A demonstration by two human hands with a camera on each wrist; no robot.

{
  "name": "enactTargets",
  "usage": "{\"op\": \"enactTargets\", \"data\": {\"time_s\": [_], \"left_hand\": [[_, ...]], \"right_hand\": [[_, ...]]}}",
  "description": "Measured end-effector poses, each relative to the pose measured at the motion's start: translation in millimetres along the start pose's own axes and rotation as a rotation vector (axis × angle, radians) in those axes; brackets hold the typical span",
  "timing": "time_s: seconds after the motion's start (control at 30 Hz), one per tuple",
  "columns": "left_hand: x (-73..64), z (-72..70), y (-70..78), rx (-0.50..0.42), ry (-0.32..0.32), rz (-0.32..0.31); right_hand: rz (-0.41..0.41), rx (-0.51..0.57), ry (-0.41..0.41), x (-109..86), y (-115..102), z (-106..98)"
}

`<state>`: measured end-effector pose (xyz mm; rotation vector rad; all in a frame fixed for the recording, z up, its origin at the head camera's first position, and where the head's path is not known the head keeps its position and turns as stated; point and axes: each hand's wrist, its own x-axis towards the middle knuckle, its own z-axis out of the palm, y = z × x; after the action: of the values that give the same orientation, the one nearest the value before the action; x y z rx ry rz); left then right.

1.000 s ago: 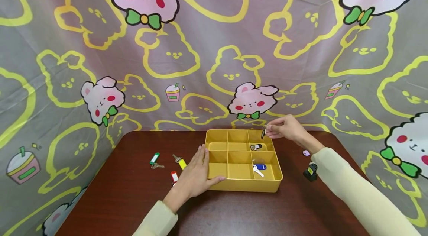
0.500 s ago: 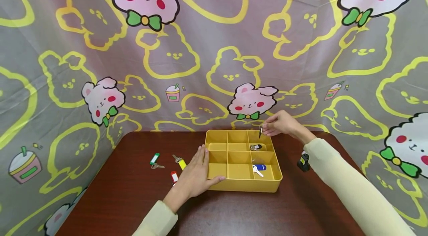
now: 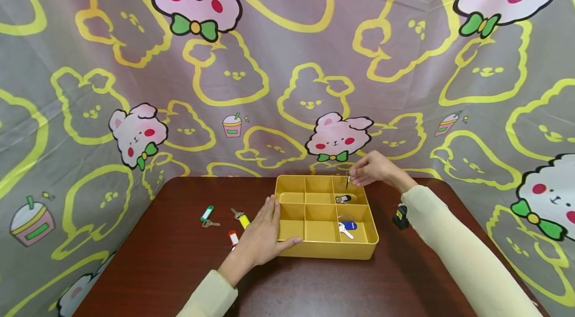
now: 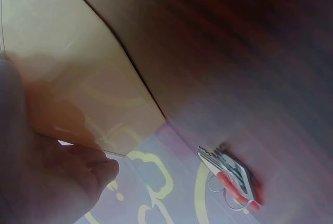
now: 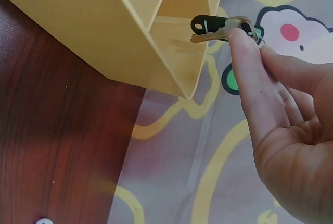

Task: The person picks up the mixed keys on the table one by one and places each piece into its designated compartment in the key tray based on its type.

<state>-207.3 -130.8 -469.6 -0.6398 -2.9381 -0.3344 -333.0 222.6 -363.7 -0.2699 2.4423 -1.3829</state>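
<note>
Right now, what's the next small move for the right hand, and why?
Probably lower the held key into the back-right compartment and release: the right hand pinches it above there, a similar black-tagged key lies inside, and the left hand rests against the tray.

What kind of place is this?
Probably a makeshift tabletop booth, perhaps for recording: a cartoon-print cloth hangs behind and along both sides of a dark wood-grained table, on which sit a yellow divided tray and loose tagged keys.
</note>
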Motion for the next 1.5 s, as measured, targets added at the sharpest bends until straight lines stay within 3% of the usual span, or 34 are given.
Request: {"op": "enactTargets", "data": {"time_s": [0.5, 0.93, 1.5], "left_hand": [[0.7, -0.3, 0.6, 0.012, -0.003, 0.003], [0.6, 1.7, -0.5, -0.014, -0.008, -0.004], [0.6, -0.6, 1.5, 0.001, -0.014, -0.008]], "right_hand": [[0.062, 0.016, -0.031, 12.1, 7, 2], [0.131, 0.048, 0.005, 21.9, 15, 9], [0.051, 0.050, -0.017, 2.9, 11, 3]]}}
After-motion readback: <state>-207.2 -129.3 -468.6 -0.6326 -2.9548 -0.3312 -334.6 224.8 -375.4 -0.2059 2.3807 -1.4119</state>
